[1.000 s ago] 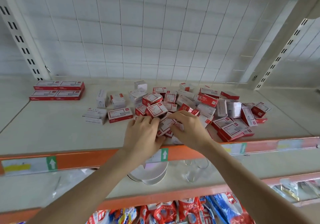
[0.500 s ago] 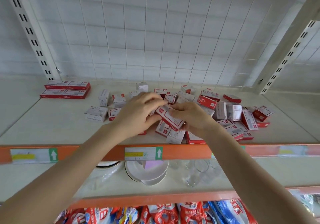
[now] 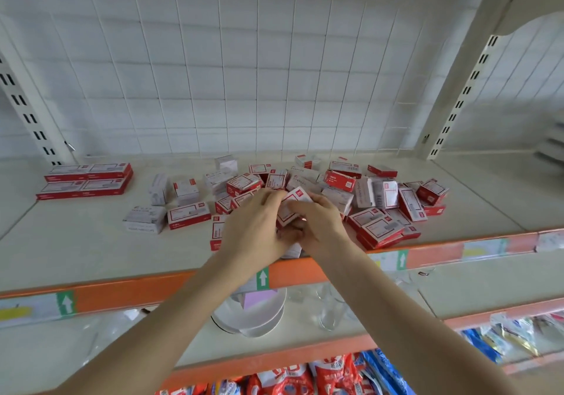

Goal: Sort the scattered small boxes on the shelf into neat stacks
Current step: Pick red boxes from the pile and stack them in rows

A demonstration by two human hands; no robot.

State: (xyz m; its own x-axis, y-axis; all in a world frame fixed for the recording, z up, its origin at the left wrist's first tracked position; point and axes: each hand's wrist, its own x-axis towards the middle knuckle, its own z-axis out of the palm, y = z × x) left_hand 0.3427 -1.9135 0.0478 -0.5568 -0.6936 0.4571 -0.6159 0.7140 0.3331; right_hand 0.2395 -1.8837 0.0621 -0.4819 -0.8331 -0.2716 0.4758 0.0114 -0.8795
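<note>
Lowest down, nearest the viewer, red and blue snack packets point(image 3: 293, 376) fill the bottom shelf. One level up, a stack of white plates point(image 3: 253, 318) stands beside clear glasses point(image 3: 328, 312). Above the orange edge point(image 3: 137, 291), both hands meet over the front of the top shelf point(image 3: 76, 248). The left hand point(image 3: 256, 226) and right hand point(image 3: 320, 223) have drawn closer together than half a second ago, and the red-and-white box point(image 3: 291, 208) between them is now more covered. Fingers of both hands are curled round this box, gripping it from either side just above other boxes lying beneath. Behind and to the right spreads the loose pile of boxes point(image 3: 378, 199). Well apart at far left sits a neat stack point(image 3: 85, 179), two layers high, before the wire grid back point(image 3: 244, 74).
</note>
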